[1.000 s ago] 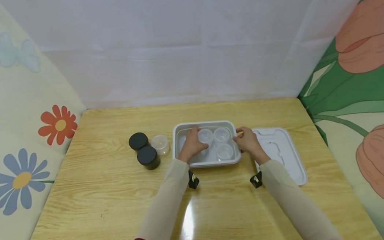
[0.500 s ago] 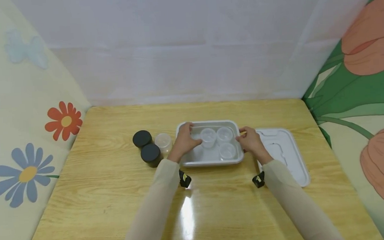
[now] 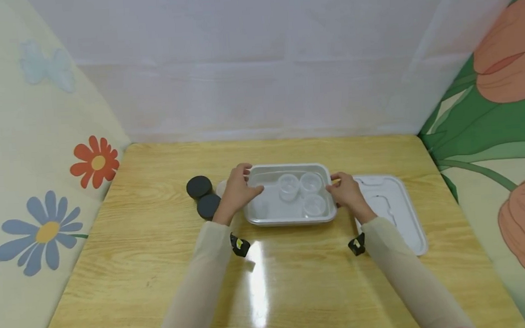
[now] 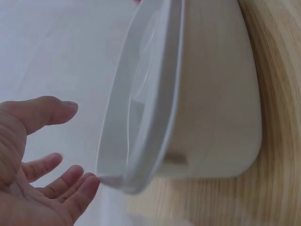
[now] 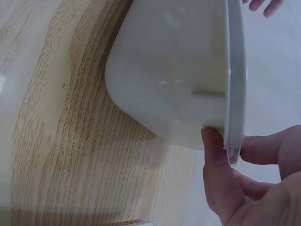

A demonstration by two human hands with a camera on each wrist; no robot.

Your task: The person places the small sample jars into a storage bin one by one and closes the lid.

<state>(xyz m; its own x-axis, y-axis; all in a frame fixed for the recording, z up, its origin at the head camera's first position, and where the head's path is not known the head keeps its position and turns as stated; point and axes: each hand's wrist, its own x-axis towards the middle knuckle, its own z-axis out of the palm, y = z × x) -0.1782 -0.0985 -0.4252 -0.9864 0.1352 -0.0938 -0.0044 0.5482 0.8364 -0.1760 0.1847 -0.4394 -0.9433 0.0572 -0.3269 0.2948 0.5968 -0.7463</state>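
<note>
A rectangular white plastic box (image 3: 288, 222) sits on the table with three clear plastic cups (image 3: 313, 205) in its right half. My right hand (image 3: 347, 193) holds the box's right rim; in the right wrist view, thumb and finger (image 5: 216, 146) pinch the rim from either side. My left hand (image 3: 237, 191) is at the box's left end with its fingers spread and nothing in its grasp. In the left wrist view its fingertips (image 4: 89, 183) are right at the rim's corner.
Left of the box stand two dark jars with black lids (image 3: 199, 187), and a clear jar (image 3: 221, 187) mostly hidden behind my left hand. A white lid (image 3: 405, 215) lies to the right, partly under my right forearm. A white cloth (image 3: 257, 84) hangs behind the wooden table (image 3: 306, 281).
My left hand let go of a clear cup inside the box and drew back leftward to the box's left edge. My right hand kept its hold on the right rim.
</note>
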